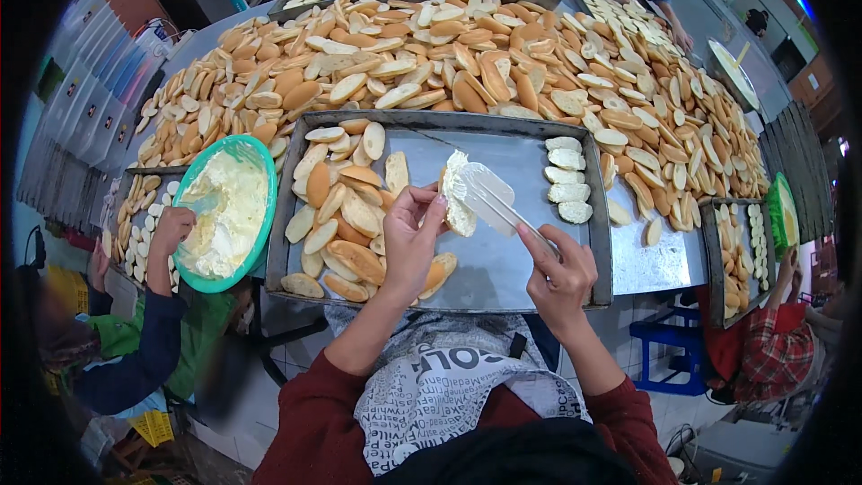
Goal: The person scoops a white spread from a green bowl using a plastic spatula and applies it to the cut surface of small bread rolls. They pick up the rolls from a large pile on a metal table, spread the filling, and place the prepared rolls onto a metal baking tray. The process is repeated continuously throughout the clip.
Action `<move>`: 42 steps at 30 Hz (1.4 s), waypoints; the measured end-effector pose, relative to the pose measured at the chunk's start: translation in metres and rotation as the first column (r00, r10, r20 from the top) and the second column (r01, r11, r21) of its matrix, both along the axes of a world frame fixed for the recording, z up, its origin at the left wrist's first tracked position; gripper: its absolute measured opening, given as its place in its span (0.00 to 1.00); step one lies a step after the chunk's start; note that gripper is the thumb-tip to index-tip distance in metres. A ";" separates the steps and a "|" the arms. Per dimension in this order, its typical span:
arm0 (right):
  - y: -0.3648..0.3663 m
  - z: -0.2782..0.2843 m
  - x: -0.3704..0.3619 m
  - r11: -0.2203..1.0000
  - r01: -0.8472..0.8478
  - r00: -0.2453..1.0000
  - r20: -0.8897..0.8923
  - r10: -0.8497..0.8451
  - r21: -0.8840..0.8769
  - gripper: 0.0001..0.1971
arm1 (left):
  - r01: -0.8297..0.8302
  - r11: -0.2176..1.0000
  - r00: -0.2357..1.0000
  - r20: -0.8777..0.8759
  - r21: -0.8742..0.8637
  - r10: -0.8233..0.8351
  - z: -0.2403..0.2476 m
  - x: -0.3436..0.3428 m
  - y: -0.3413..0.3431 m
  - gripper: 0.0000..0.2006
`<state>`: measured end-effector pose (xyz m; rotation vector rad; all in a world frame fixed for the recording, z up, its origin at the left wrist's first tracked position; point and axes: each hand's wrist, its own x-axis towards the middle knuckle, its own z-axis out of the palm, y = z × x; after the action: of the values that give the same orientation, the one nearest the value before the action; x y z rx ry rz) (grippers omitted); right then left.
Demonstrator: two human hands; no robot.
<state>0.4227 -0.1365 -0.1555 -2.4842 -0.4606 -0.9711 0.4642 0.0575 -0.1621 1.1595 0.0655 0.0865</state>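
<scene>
My left hand [415, 232] holds an oval slice of bread [461, 214] upright above the metal tray [489, 274], its cut face spread with pale cream. In my right hand [561, 277] is a spatula [488, 190] with a broad, whitish blade, gripped by its handle. The blade lies against the coated side of the slice. Plain bread slices [337, 224] are heaped in the left part of the tray, beside my left hand. Several cream-coated slices [567, 182] form a column along the tray's right side.
A large bread pile [431, 54] covers the table beyond the tray. At left, a green basin [208, 286] holds cream, and a co-worker's hand [172, 229] reaches into it. Other people work around the table with trays. A blue stool [669, 350] stands at lower right.
</scene>
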 end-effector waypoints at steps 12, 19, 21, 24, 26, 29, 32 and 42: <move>0.013 -0.011 -0.006 0.787 0.072 0.896 -0.386 0.218 0.613 0.22 | -0.033 0.999 0.999 -0.039 0.040 0.035 -0.005 0.005 0.008 0.03; -0.001 -0.005 -0.014 0.990 -0.055 0.982 -0.173 0.077 0.128 0.28 | -0.064 0.998 0.993 -0.102 0.020 0.065 -0.003 0.005 0.014 0.04; -0.003 -0.007 -0.015 0.997 -0.062 0.986 -0.150 0.069 0.050 0.30 | -0.061 0.998 0.993 -0.103 0.028 0.063 -0.003 0.004 0.012 0.04; -0.001 -0.009 -0.016 0.996 -0.084 0.992 -0.088 0.085 0.013 0.30 | -0.049 0.999 0.994 -0.100 0.019 0.051 -0.005 0.004 0.010 0.04; 0.000 -0.008 -0.016 0.996 -0.083 0.990 -0.117 0.084 0.015 0.29 | -0.037 0.999 0.994 -0.104 0.014 0.038 -0.008 0.004 0.011 0.04; 0.004 -0.016 -0.017 0.962 -0.068 0.955 -0.262 0.139 0.264 0.25 | -0.055 0.998 0.994 -0.092 0.020 0.057 -0.005 0.004 0.009 0.04; 0.008 -0.019 -0.018 0.873 -0.001 0.895 -0.390 0.218 0.488 0.21 | -0.021 1.000 0.991 -0.129 -0.017 0.019 -0.003 0.005 0.012 0.04; 0.003 -0.001 -0.008 0.858 0.061 0.918 -0.366 0.152 0.511 0.20 | 0.024 1.000 0.985 -0.173 -0.006 -0.024 -0.002 0.004 0.010 0.04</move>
<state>0.4148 -0.1331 -0.1563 -2.0798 -0.1018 -0.4607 0.4683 0.0678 -0.1643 1.1619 0.2051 -0.0358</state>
